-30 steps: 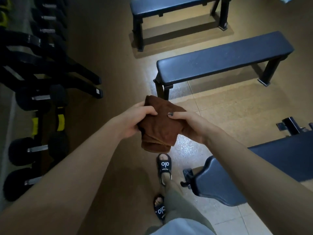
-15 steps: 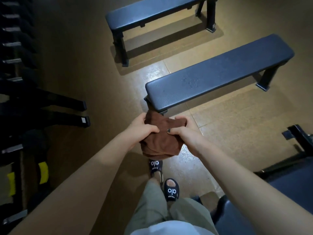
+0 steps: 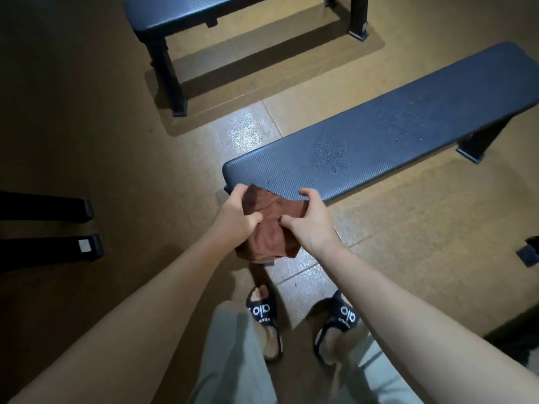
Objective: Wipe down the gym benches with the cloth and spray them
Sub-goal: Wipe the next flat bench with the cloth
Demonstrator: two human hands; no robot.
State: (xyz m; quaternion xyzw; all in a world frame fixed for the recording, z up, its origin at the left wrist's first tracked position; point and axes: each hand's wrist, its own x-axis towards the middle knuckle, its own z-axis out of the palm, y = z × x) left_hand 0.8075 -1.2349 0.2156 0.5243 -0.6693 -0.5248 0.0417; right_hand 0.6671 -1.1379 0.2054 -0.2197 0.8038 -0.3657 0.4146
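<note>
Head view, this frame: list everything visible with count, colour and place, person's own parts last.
near bench: one, dark blue pad, centre right, droplets on top
far bench: one, dark blue, top
cloth: one, brown, held at the near bench's end
rack feet: two, black, left edge
floor: tan, wet sheen by the near bench
sandals: two, black, bottom centre
left hand: gripping cloth
right hand: gripping cloth
</note>
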